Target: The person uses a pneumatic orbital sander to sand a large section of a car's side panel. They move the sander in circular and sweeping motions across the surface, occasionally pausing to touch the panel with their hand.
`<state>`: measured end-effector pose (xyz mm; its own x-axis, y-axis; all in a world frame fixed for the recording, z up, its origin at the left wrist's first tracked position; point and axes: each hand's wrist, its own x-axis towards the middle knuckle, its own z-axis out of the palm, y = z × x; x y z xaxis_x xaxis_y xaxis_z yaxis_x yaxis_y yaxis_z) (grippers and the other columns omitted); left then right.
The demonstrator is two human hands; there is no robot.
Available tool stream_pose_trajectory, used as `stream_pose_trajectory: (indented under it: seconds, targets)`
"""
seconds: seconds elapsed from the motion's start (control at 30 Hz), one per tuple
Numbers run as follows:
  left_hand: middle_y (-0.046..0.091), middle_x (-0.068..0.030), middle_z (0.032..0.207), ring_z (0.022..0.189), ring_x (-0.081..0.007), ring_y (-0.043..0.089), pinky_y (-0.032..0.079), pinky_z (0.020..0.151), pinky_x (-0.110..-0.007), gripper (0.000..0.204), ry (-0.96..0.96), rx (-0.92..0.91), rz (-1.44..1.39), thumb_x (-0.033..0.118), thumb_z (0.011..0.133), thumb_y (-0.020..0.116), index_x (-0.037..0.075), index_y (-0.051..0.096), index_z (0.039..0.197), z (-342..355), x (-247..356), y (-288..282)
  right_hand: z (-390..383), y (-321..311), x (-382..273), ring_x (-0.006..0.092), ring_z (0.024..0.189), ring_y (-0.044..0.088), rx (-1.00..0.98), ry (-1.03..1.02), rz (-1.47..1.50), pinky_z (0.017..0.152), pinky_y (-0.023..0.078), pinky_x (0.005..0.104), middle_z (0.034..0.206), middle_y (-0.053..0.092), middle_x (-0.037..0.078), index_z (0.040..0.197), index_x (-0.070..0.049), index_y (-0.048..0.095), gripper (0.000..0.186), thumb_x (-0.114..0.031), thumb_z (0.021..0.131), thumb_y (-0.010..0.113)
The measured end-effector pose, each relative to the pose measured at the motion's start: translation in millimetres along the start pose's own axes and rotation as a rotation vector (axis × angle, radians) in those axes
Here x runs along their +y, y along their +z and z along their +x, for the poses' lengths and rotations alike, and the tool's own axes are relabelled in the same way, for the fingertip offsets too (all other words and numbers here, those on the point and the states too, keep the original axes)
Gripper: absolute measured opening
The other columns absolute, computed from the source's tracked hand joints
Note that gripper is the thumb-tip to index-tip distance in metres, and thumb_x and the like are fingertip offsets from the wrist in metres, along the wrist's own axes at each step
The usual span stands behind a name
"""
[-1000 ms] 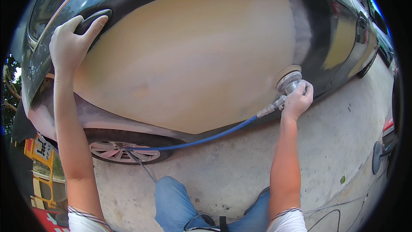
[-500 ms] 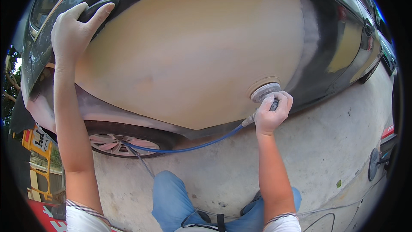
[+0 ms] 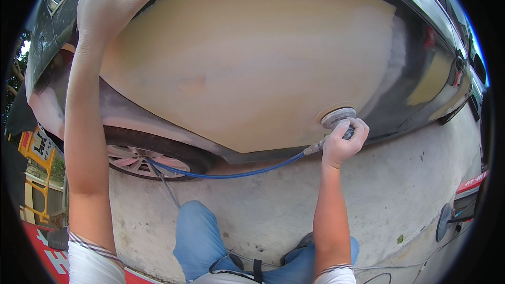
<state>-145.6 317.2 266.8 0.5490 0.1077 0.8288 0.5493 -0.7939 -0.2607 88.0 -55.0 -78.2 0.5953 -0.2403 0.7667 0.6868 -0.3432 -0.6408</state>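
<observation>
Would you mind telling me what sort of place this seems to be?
Probably an outdoor car body repair yard: a car panel coated in tan filler, an air sander on a blue hose, and a bare concrete floor.

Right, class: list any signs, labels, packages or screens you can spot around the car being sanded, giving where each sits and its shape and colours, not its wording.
Sign board: far left, beside the car's wheel; tilted white panel with dark marks, on a yellow frame.
Red strip: bottom left on the ground; red with white marks.
Red panel: right edge, low; red with a white band, partly cut off.
No packages or screens show.
</observation>
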Motion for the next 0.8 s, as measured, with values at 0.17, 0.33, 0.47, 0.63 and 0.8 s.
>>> stream_pose_trajectory:
  seconds: [0.17,0.33,0.47,0.63,0.8]
  targets:
    - [0.075,-0.0074,0.079,0.073,-0.0191,0.072,0.056,0.069,-0.033,0.085,0.002,-0.058,0.01,0.089,0.087,0.062,0.007,0.081,0.099,1,-4,-1,29,1,-25,0.0326,0.101,0.063,0.012,-0.075,-0.008,0.093,0.052,0.0457,0.106,0.064,0.014,0.094,0.001,0.066,0.007,0.0,0.087,0.067]
    - [0.073,-0.0138,0.074,0.07,-0.0284,0.071,0.055,0.067,-0.041,0.073,-0.049,0.019,-0.001,0.077,0.084,0.072,0.004,0.077,0.084,2,24,-19,37,4,-50,0.0316,0.101,0.062,-0.015,-0.124,0.014,0.092,0.052,0.0447,0.104,0.063,0.013,0.092,0.0,0.065,0.006,0.002,0.087,0.068]
    - [0.069,-0.0202,0.067,0.066,-0.0387,0.07,0.053,0.065,-0.048,0.065,-0.04,0.178,0.049,0.064,0.081,0.082,0.001,0.073,0.068,-8,57,-26,47,7,-71,0.0309,0.101,0.06,-0.037,-0.19,0.031,0.09,0.051,0.0442,0.104,0.063,0.012,0.091,0.0,0.066,0.007,0.001,0.086,0.07]
    - [0.07,-0.0195,0.067,0.067,-0.0382,0.07,0.053,0.065,-0.048,0.064,-0.07,0.132,0.005,0.064,0.081,0.082,0.001,0.074,0.069,-1,53,-29,29,12,-102,0.0298,0.097,0.057,-0.118,-0.389,0.043,0.084,0.051,0.0418,0.101,0.065,0.009,0.088,-0.005,0.069,0.013,0.0,0.079,0.076]
    - [0.069,-0.0197,0.067,0.065,-0.0372,0.07,0.053,0.065,-0.048,0.066,-0.035,0.115,-0.039,0.065,0.082,0.082,0.001,0.075,0.07,2,43,-25,16,12,-102,0.0293,0.097,0.057,-0.175,-0.451,0.02,0.082,0.051,0.0415,0.101,0.065,0.008,0.087,-0.006,0.07,0.015,0.001,0.077,0.078]
